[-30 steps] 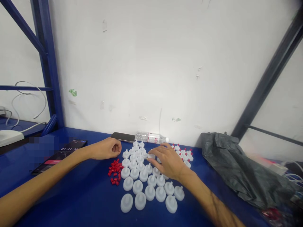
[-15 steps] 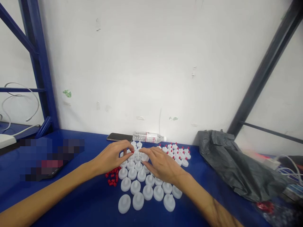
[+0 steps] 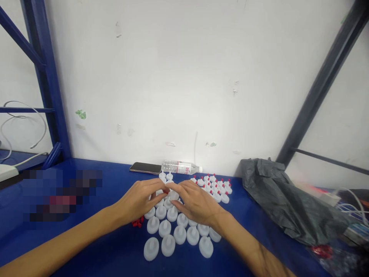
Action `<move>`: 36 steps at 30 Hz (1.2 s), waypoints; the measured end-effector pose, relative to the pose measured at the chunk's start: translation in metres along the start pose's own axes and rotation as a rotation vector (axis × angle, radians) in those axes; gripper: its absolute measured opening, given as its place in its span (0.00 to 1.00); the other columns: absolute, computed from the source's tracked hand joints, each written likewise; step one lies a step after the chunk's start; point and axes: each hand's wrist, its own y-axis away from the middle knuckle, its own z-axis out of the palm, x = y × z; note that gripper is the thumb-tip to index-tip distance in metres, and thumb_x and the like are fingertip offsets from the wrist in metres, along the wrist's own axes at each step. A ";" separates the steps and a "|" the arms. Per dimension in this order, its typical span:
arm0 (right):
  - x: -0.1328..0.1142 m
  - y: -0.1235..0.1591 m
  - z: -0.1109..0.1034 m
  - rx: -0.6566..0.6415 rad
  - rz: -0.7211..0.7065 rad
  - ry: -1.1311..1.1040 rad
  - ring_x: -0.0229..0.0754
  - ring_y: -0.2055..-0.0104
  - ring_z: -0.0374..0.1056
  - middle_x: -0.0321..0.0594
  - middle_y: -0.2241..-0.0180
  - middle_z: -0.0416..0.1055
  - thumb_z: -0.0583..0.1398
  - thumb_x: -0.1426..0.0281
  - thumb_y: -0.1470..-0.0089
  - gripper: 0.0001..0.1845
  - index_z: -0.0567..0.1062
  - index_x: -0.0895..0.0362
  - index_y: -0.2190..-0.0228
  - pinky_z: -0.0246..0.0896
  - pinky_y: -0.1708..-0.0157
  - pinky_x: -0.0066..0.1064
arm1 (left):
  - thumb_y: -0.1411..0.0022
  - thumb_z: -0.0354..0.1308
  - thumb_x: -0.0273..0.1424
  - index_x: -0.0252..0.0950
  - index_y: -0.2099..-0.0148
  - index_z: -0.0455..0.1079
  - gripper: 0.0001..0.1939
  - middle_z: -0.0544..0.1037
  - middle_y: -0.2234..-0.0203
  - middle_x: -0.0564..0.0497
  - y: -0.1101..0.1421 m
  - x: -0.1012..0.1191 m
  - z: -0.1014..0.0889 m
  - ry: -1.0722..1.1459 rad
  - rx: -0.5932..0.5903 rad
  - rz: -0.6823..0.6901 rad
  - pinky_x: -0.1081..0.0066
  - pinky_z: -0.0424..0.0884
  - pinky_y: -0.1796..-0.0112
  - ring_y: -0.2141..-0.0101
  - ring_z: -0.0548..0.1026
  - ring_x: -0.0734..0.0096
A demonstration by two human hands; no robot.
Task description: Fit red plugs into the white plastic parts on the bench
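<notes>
Likely light, stiff parts.
My left fingers pinch a red cap; right fingers, a white lid, best rim-held.

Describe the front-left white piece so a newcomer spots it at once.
On the blue table, find the uncapped white pieces spread on the near side of both hands. Their nearest row has three, with a wide gap before the right-hand one. It's the round, nubbed front-left piece, leftmost of those three.
</notes>
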 end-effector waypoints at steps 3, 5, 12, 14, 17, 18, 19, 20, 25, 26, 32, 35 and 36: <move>-0.002 -0.002 -0.002 0.096 -0.028 0.008 0.59 0.45 0.92 0.52 0.44 0.94 0.67 0.72 0.15 0.33 0.72 0.53 0.17 0.94 0.43 0.50 | 0.10 0.65 0.27 0.43 0.46 0.87 0.09 0.88 0.64 0.55 -0.003 0.005 -0.004 -0.068 0.063 0.039 0.71 0.75 0.68 0.72 0.83 0.69; -0.003 -0.004 -0.004 0.131 -0.025 0.008 0.59 0.43 0.92 0.52 0.41 0.94 0.66 0.72 0.14 0.33 0.71 0.51 0.16 0.94 0.40 0.51 | 0.07 0.61 0.29 0.43 0.45 0.87 0.12 0.89 0.64 0.54 -0.005 0.006 -0.007 -0.122 0.109 0.088 0.71 0.75 0.68 0.72 0.83 0.69; -0.001 -0.003 0.000 0.190 -0.080 0.016 0.57 0.42 0.93 0.51 0.38 0.95 0.67 0.72 0.13 0.32 0.72 0.51 0.17 0.96 0.40 0.51 | 0.06 0.55 0.25 0.44 0.44 0.84 0.16 0.88 0.62 0.54 -0.004 0.002 -0.005 -0.405 0.138 0.227 0.70 0.67 0.73 0.70 0.86 0.67; 0.000 -0.001 0.004 0.202 -0.074 0.008 0.56 0.40 0.95 0.51 0.37 0.95 0.68 0.72 0.14 0.31 0.75 0.50 0.18 0.96 0.38 0.50 | 0.09 0.55 0.20 0.43 0.45 0.82 0.16 0.87 0.62 0.54 -0.002 0.002 -0.004 -0.418 0.124 0.232 0.69 0.68 0.72 0.70 0.84 0.66; -0.002 0.002 0.009 0.213 -0.078 0.009 0.55 0.37 0.95 0.50 0.35 0.95 0.69 0.72 0.14 0.29 0.79 0.49 0.20 0.97 0.36 0.46 | 0.17 0.54 0.14 0.43 0.46 0.80 0.20 0.85 0.63 0.55 0.002 0.004 -0.002 -0.393 0.090 0.216 0.68 0.69 0.70 0.71 0.83 0.64; -0.002 0.003 0.010 0.204 -0.072 0.008 0.55 0.37 0.95 0.49 0.34 0.95 0.70 0.73 0.15 0.30 0.80 0.47 0.20 0.96 0.34 0.46 | 0.19 0.54 0.12 0.43 0.47 0.80 0.20 0.85 0.64 0.55 0.004 0.004 0.000 -0.377 0.075 0.200 0.67 0.69 0.70 0.71 0.82 0.64; -0.003 0.003 0.010 0.189 -0.061 0.004 0.55 0.36 0.95 0.47 0.33 0.94 0.71 0.73 0.16 0.30 0.82 0.45 0.21 0.96 0.33 0.45 | 0.20 0.54 0.12 0.43 0.48 0.79 0.21 0.84 0.65 0.56 0.005 0.003 0.002 -0.357 0.066 0.178 0.67 0.69 0.70 0.71 0.82 0.64; -0.004 0.003 0.010 0.172 -0.051 -0.004 0.55 0.35 0.95 0.45 0.32 0.94 0.72 0.74 0.18 0.32 0.83 0.42 0.21 0.95 0.31 0.45 | 0.20 0.54 0.12 0.43 0.49 0.78 0.20 0.83 0.65 0.56 0.007 0.003 0.004 -0.333 0.064 0.156 0.67 0.69 0.69 0.71 0.82 0.64; -0.005 0.000 0.004 0.144 -0.054 -0.021 0.53 0.35 0.95 0.40 0.32 0.94 0.74 0.78 0.21 0.34 0.85 0.39 0.24 0.91 0.28 0.40 | 0.14 0.52 0.19 0.44 0.50 0.79 0.18 0.83 0.65 0.56 0.013 0.000 0.014 -0.214 0.074 0.060 0.67 0.70 0.68 0.71 0.81 0.65; -0.006 -0.001 0.002 0.143 -0.063 -0.019 0.52 0.35 0.95 0.41 0.32 0.94 0.73 0.78 0.20 0.32 0.86 0.40 0.25 0.90 0.27 0.39 | 0.13 0.52 0.20 0.44 0.50 0.79 0.18 0.83 0.65 0.56 0.014 0.000 0.014 -0.194 0.067 0.042 0.67 0.70 0.68 0.71 0.81 0.65; -0.015 -0.004 -0.011 0.012 -0.040 0.003 0.52 0.28 0.91 0.41 0.27 0.90 0.66 0.83 0.18 0.33 0.88 0.41 0.26 0.88 0.24 0.44 | 0.12 0.50 0.25 0.46 0.46 0.84 0.19 0.87 0.61 0.51 0.014 0.003 0.009 -0.062 -0.022 -0.037 0.64 0.77 0.66 0.67 0.85 0.60; -0.015 -0.006 -0.011 0.023 -0.065 0.048 0.53 0.30 0.92 0.43 0.29 0.92 0.63 0.84 0.19 0.34 0.87 0.43 0.26 0.92 0.28 0.48 | 0.13 0.50 0.26 0.46 0.45 0.85 0.20 0.88 0.62 0.50 0.009 0.006 0.003 -0.063 -0.035 -0.043 0.63 0.77 0.67 0.68 0.84 0.59; -0.014 -0.007 -0.011 0.034 -0.081 0.067 0.53 0.30 0.92 0.44 0.31 0.92 0.62 0.85 0.20 0.34 0.87 0.44 0.26 0.93 0.29 0.47 | 0.13 0.51 0.26 0.45 0.45 0.85 0.20 0.88 0.63 0.50 0.006 0.008 0.001 -0.084 -0.029 -0.034 0.63 0.77 0.67 0.68 0.84 0.59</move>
